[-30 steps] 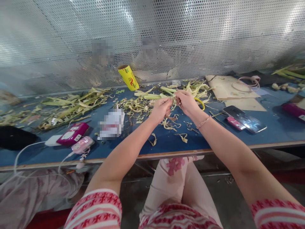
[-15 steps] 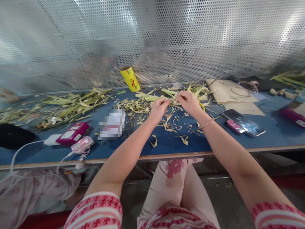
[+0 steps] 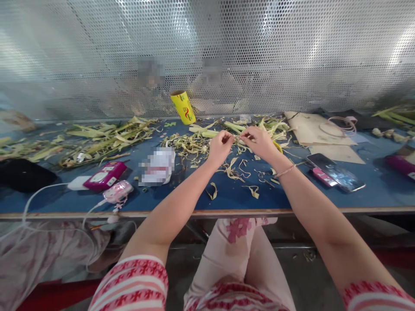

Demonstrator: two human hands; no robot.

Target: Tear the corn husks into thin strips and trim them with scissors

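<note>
My left hand [image 3: 221,147] is above the middle of the blue table, its thumb and fingertips pinched together. Facing it, a little to the right, my right hand [image 3: 258,143] has its fingertips drawn together too. Only a small gap separates the two sets of fingertips, and whatever they pinch is too small to make out. Pale green plant trimmings [image 3: 191,144] lie behind and to the left of my hands. Thicker leafy stalks [image 3: 270,126] rest just beyond my right hand. A few dry curled strips [image 3: 234,170] are scattered on the table below both hands.
A yellow cardboard tube [image 3: 183,108] leans by the perforated metal wall [image 3: 275,52]. Leftward are a stalk pile [image 3: 110,140], a white packet [image 3: 158,166], a magenta device [image 3: 105,176] and a cabled pink case [image 3: 118,191]. Rightward lie a phone [image 3: 337,172] and cardboard sheets [image 3: 314,127].
The view has shifted slightly, so the table's contents appear a little further right. My left fingers are more arched, and my right hand sits slightly lower; both remain close together.
</note>
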